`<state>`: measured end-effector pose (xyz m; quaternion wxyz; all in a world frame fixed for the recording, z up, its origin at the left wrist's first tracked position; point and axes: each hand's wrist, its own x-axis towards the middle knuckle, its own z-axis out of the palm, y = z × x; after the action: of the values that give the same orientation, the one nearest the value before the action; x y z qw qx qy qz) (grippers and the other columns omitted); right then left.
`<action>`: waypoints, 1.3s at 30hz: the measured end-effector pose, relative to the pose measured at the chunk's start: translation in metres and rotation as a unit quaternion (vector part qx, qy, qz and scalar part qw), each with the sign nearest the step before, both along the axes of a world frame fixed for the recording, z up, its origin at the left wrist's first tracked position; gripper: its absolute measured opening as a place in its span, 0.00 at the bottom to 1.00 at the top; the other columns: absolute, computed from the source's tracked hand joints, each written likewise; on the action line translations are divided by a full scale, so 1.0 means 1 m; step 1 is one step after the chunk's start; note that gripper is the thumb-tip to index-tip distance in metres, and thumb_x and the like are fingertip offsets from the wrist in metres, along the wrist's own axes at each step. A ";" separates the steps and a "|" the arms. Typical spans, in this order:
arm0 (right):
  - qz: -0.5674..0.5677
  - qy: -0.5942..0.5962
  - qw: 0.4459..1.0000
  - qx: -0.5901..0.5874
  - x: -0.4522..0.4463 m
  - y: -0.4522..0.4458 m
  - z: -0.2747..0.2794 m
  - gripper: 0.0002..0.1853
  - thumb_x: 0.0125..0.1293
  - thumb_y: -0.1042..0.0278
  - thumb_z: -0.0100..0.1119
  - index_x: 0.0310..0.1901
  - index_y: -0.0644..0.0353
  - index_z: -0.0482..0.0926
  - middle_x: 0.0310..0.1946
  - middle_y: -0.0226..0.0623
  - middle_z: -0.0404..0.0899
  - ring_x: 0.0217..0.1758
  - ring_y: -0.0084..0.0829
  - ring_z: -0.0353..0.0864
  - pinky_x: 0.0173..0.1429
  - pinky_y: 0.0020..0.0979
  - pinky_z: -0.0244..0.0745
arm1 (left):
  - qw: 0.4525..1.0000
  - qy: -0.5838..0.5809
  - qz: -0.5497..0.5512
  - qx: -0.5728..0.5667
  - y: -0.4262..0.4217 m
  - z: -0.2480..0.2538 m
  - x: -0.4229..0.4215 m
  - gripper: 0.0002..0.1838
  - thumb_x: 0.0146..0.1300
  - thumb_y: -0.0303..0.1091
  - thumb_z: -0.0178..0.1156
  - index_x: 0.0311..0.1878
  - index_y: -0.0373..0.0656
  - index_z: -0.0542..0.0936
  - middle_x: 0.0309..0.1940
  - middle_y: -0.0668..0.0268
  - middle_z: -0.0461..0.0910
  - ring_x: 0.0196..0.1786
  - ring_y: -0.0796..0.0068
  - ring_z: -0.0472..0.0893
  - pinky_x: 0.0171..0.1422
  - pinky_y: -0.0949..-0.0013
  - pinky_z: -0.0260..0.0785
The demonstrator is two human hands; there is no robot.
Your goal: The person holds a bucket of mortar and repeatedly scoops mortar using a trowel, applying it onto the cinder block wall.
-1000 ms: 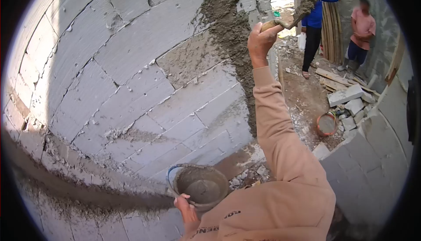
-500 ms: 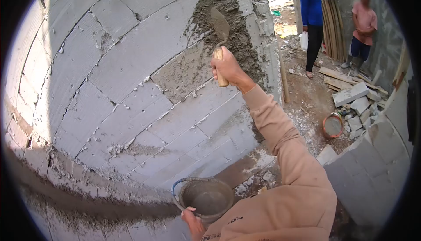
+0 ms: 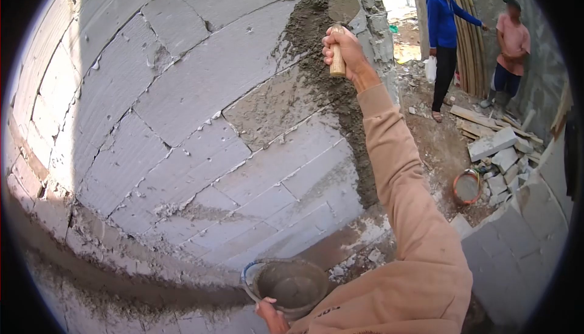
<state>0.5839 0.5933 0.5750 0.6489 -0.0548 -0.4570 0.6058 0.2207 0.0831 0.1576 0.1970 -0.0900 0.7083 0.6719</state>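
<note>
My right hand [image 3: 348, 54] is closed round the wooden handle of a trowel [image 3: 344, 5], whose blade lies at the wet mortar near the upper right edge of the block wall [image 3: 194, 78]. A rough dark strip of mortar [image 3: 310, 24] runs down that edge. Low in the view, my left hand [image 3: 271, 314] grips the rim of a bucket [image 3: 292, 288] with grey mortar inside. The bucket's blue-wrapped handle rests at its left side.
Two people stand at the upper right, one in a blue top [image 3: 442, 20], one in pink [image 3: 513, 36]. Near them lie planks [image 3: 477, 118], broken blocks [image 3: 491, 144] and an orange-rimmed bucket [image 3: 467, 187]. A low block wall [image 3: 511, 249] stands at right.
The trowel, first raised with mortar on it right of the wall, came onto the mortar strip, then moved up and right along it. The left hand still holds the bucket.
</note>
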 end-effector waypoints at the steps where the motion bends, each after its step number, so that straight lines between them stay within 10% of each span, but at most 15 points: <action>1: -0.016 0.003 1.000 -0.004 0.000 -0.003 -0.002 0.08 0.65 0.76 0.53 0.43 0.57 0.66 0.30 0.33 0.70 0.23 0.22 0.71 0.22 0.26 0.73 | 1.000 -0.001 0.004 0.003 -0.002 0.007 0.006 0.08 0.30 0.22 0.57 0.21 0.39 0.75 0.26 0.64 0.73 0.34 0.64 0.74 0.42 0.60 0.67; 6: -0.061 -0.058 0.996 -0.030 -0.003 -0.016 -0.010 0.08 0.67 0.74 0.52 0.45 0.58 0.66 0.30 0.33 0.70 0.24 0.21 0.71 0.22 0.26 0.73 | 0.999 -0.003 -0.018 -0.030 -0.007 0.015 0.002 0.14 0.29 0.22 0.57 0.28 0.36 0.77 0.34 0.61 0.78 0.40 0.62 0.77 0.50 0.59 0.68; 10: 0.071 -0.353 0.933 0.030 -0.021 -0.107 -0.062 0.10 0.67 0.74 0.55 0.46 0.61 0.66 0.27 0.33 0.72 0.19 0.20 0.72 0.18 0.24 0.76 | 0.999 0.003 -0.044 -0.025 -0.004 0.034 0.007 0.22 0.30 0.21 0.57 0.37 0.30 0.80 0.37 0.62 0.80 0.40 0.66 0.77 0.47 0.62 0.69; 14: 0.510 -0.505 0.696 -0.030 -0.064 -0.200 -0.216 0.15 0.63 0.75 0.56 0.52 0.62 0.69 0.27 0.30 0.72 0.20 0.21 0.74 0.21 0.24 0.73 | 0.995 -0.006 -0.099 -0.009 0.001 0.027 -0.010 0.24 0.36 0.20 0.55 0.44 0.32 0.79 0.35 0.63 0.79 0.36 0.69 0.76 0.42 0.64 0.68; 18: 0.546 -0.645 0.519 -0.130 -0.164 -0.279 -0.424 0.04 0.65 0.68 0.54 0.33 0.57 0.74 0.19 0.26 0.67 0.20 0.23 0.72 0.20 0.29 0.69 | 0.985 0.003 -0.175 0.005 -0.014 0.018 -0.030 0.27 0.41 0.19 0.53 0.51 0.34 0.77 0.32 0.64 0.78 0.33 0.72 0.75 0.36 0.66 0.67; 23: 0.470 -0.697 0.541 -0.019 -0.257 -0.410 -0.516 0.08 0.65 0.62 0.51 0.31 0.55 0.73 0.17 0.31 0.70 0.16 0.26 0.71 0.17 0.31 0.65 | 0.960 0.023 -0.274 0.043 -0.034 -0.004 -0.062 0.30 0.48 0.18 0.51 0.60 0.36 0.75 0.30 0.66 0.78 0.28 0.75 0.73 0.30 0.69 0.65; 27: 0.459 -0.717 0.518 0.080 -0.247 -0.444 -0.445 0.09 0.66 0.60 0.49 0.36 0.56 0.73 0.17 0.31 0.69 0.16 0.26 0.71 0.17 0.31 0.66 | 0.934 0.035 -0.347 0.075 -0.041 -0.019 -0.083 0.32 0.53 0.17 0.49 0.66 0.38 0.73 0.27 0.67 0.77 0.24 0.78 0.72 0.25 0.72 0.64; 35: 0.509 -0.648 0.553 -0.122 -0.270 -0.501 -0.470 0.10 0.68 0.59 0.49 0.39 0.57 0.73 0.17 0.30 0.69 0.16 0.25 0.71 0.17 0.32 0.68 | 0.890 0.099 -0.406 0.183 -0.062 0.030 -0.101 0.34 0.39 0.14 0.50 0.56 0.29 0.80 0.40 0.62 0.82 0.35 0.73 0.78 0.29 0.73 0.67; 39: 0.295 -0.627 0.678 -0.246 -0.250 -0.494 -0.450 0.11 0.69 0.62 0.51 0.35 0.61 0.75 0.20 0.31 0.72 0.17 0.24 0.72 0.18 0.30 0.69 | 0.877 0.088 -0.442 0.169 -0.076 0.032 -0.109 0.42 0.36 0.12 0.49 0.65 0.28 0.76 0.51 0.60 0.84 0.40 0.77 0.81 0.30 0.77 0.70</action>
<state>0.3338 0.0997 0.1249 -0.0385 -0.4418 -0.5836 0.6803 0.1121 0.0066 0.1901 0.4222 0.3265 0.5648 0.6294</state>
